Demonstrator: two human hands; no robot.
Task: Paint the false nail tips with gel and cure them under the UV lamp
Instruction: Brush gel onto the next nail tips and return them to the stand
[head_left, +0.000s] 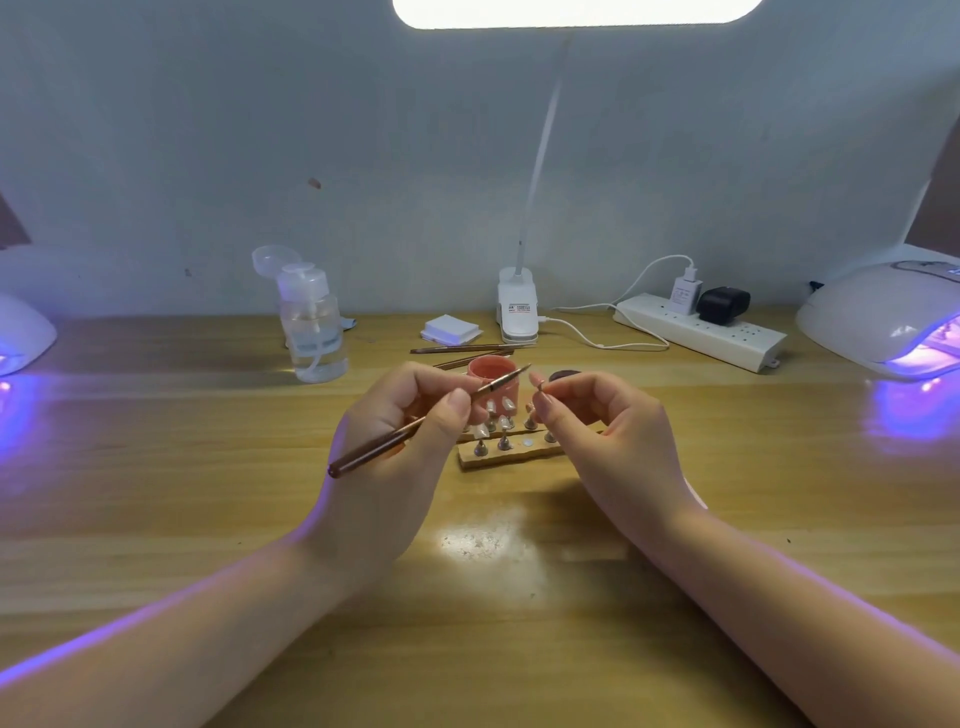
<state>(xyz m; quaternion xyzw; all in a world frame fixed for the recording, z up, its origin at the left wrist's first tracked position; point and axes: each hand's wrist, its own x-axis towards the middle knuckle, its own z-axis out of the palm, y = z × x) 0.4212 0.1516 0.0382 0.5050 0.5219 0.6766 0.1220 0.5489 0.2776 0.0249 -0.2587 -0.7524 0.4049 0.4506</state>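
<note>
We're painting: left hand (410, 415) grips the brush (431, 418), right hand (587, 415) pinches 1 tip (538, 385). Next, we need steady, light strokes.

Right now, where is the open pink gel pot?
In the head view, the pink gel pot stands mid-table, behind the wooden nail-tip stand, partly hidden by the brush.

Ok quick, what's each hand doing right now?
Left hand: fingers grip the thin brush, bristle end pointing toward the right hand.
Right hand: fingers pinch a nail tip on its small stand.
</note>
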